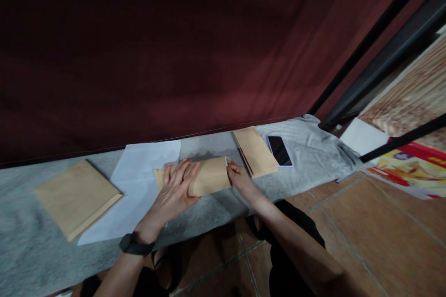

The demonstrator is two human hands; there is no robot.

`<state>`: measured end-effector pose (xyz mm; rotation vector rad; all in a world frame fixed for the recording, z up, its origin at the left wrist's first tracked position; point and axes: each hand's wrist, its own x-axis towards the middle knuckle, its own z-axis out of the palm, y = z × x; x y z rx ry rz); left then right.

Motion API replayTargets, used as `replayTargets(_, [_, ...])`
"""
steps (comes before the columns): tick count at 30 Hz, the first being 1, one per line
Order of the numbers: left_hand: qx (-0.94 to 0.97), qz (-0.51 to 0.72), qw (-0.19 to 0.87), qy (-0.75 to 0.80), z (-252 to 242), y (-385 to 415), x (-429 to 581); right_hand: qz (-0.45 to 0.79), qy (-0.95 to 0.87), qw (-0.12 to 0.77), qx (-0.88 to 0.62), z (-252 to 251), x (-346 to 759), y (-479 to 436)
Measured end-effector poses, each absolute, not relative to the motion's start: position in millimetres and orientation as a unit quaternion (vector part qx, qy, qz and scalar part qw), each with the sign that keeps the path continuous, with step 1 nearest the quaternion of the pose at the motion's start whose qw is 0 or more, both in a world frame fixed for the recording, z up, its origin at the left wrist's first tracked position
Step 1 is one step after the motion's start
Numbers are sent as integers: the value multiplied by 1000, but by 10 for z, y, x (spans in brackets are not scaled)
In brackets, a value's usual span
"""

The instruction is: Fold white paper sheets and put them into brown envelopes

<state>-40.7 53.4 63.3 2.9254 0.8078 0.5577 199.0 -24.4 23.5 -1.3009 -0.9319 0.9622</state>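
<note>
Working outward from the middle envelope, which lies on the grey cloth, we log from the left. Well to its left, we find a flat brown envelope, set askew, one corner over a white sheet. The sheet reaches from there toward the middle envelope's left end. A dark wristband circles the left wrist, below and left of it. We see the left hand palm down across its left part, fingers spread. At its right end, the right hand pinches the edge, where a thin white strip shows. Just right of it we record folded brown paper; farther right, a phone, dark screen up. Far right of it, beyond the cloth, a red-and-yellow printed panel stands out.
</note>
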Motion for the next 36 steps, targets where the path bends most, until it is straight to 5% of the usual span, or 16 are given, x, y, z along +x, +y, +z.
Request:
replayTargets(10, [950, 181, 19, 253, 655, 531, -392, 293, -420, 639, -574, 228, 1917, -237])
replayTargets(27, [952, 181, 43, 241, 685, 522, -376, 506, -293, 630, -511, 368, 2032, -290])
replayTargets(36, [788, 408, 161, 432, 613, 399, -235, 452, -221, 704, -501, 362, 2062, -258])
